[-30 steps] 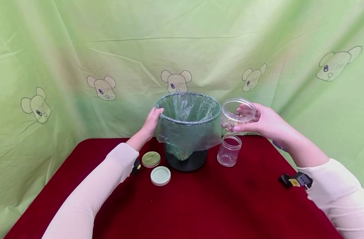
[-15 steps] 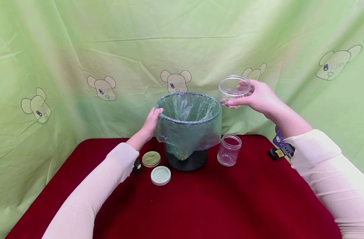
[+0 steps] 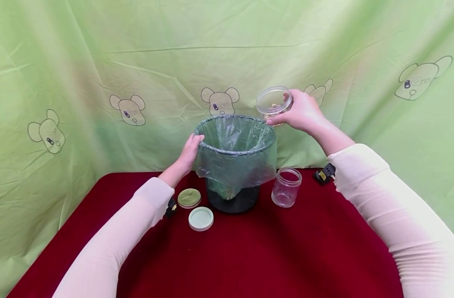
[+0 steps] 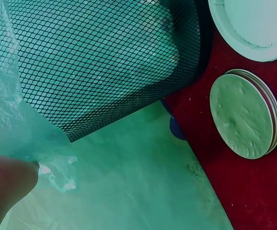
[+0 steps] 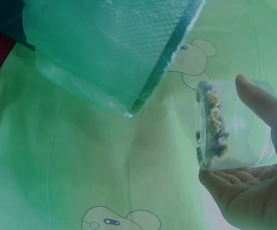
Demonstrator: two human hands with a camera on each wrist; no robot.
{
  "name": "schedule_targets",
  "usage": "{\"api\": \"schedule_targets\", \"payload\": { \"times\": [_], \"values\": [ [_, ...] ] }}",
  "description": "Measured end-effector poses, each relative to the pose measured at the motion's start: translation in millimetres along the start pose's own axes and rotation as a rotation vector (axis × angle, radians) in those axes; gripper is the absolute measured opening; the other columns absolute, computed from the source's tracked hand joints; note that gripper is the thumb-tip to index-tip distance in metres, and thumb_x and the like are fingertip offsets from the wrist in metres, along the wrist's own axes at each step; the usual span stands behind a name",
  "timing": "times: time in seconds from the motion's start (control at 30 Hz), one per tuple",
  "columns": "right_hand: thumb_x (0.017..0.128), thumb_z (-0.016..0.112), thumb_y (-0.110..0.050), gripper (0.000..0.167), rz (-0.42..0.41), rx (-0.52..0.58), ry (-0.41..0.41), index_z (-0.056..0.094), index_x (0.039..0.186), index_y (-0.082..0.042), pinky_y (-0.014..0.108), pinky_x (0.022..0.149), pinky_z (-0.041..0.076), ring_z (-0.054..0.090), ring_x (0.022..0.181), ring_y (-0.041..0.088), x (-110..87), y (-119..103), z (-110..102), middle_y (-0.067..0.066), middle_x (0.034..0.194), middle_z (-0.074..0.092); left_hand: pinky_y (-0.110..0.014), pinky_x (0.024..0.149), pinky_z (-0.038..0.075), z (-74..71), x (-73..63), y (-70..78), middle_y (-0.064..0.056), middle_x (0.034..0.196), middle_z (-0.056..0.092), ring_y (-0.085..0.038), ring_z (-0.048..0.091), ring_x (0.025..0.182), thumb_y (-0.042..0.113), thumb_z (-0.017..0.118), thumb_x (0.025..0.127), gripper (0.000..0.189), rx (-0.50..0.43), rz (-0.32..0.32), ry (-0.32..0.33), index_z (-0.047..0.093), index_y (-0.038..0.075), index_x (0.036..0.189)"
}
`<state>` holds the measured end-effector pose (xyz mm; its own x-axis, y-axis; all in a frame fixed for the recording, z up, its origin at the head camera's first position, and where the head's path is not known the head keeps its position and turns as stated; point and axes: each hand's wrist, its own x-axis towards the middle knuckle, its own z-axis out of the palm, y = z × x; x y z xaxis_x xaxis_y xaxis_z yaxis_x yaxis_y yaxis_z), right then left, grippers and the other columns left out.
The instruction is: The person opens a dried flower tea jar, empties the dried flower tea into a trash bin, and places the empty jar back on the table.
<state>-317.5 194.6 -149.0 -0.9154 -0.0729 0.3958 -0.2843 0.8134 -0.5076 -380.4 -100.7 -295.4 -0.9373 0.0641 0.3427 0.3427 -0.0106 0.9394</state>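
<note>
My left hand (image 3: 188,153) grips the left rim of a black mesh trash can (image 4: 105,67), thumb over the edge; the left wrist view shows only part of that hand. A thin translucent bag (image 3: 234,171) lines the can and hangs over its rim. In my right hand (image 3: 305,111) is a clear, open-mouthed plastic jar (image 5: 248,127), held between thumb and fingers. Small dried pieces (image 5: 216,124), brownish and yellowish, lie at the jar's bottom. The jar is raised just above and beyond the can's right rim, tilted slightly towards it.
A second clear jar (image 3: 286,188) stands open right of the can on the red cloth (image 3: 249,256). Two round lids lie at the left: a green-topped lid (image 3: 189,198) and a pale lid (image 3: 201,219). A green curtain (image 3: 167,54) hangs behind.
My right hand has lifted the jar from above the standing jar and brought it left to the can's rim. The left hand stays on the rim.
</note>
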Motion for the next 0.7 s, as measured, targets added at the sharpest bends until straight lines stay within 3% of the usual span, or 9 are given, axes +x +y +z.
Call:
{"api": "schedule_targets", "payload": {
  "times": [0.27,0.7],
  "values": [
    [0.067,0.088,-0.022,0.091,-0.052,-0.107,0.030,0.040,0.141,0.001,0.055,0.098,0.039,0.051,0.115,0.041,11.7,-5,17,0.023,0.127,0.056,-0.041,0.113,0.019,-0.9,-1.5,-1.0,-0.017,0.150,0.034,-0.027,0.028,0.139,0.029,0.045,0.092,0.062,0.014,-0.001,-0.007,0.036,-0.002,0.144],
    [0.065,0.087,-0.007,0.080,-0.199,-0.213,0.082,0.045,0.132,0.002,0.056,0.095,0.042,0.055,0.109,0.042,20.8,-4,41,0.022,0.122,0.058,-0.040,0.114,0.019,0.1,-0.3,-1.6,-0.017,0.151,0.033,-0.027,0.026,0.140,0.031,0.045,0.091,0.065,0.007,0.015,-0.003,0.034,-0.003,0.145]
  ]
}}
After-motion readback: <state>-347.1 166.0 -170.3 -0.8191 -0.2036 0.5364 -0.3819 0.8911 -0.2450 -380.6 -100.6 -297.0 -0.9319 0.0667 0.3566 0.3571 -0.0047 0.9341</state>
